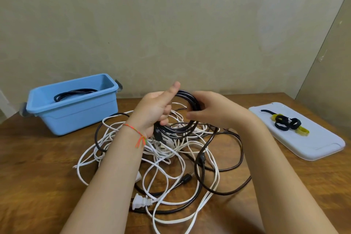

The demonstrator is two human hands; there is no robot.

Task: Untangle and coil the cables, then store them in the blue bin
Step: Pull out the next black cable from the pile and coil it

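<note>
Black cable coil held upright over tangled white and black cables; blue bin left, holding one black coil.

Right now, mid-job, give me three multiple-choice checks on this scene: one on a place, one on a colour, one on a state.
1. Where is the blue bin?
A. Far left of the table, by the wall
B. Near right corner
C. On the white lid

2. What colour is the coil held in both hands?
A. White
B. Yellow
C. Black

3. What is the state of the bin?
A. Closed with a lid
B. Open, one dark coiled cable inside
C. Open, nothing inside

Answers:
1 A: it stands left of the cable tangle, near the wall.
2 C: the loops between the left hand and right hand are black.
3 B: its top is open and a dark coil lies inside, while the white lid lies on the right, carrying cable ties.
</note>
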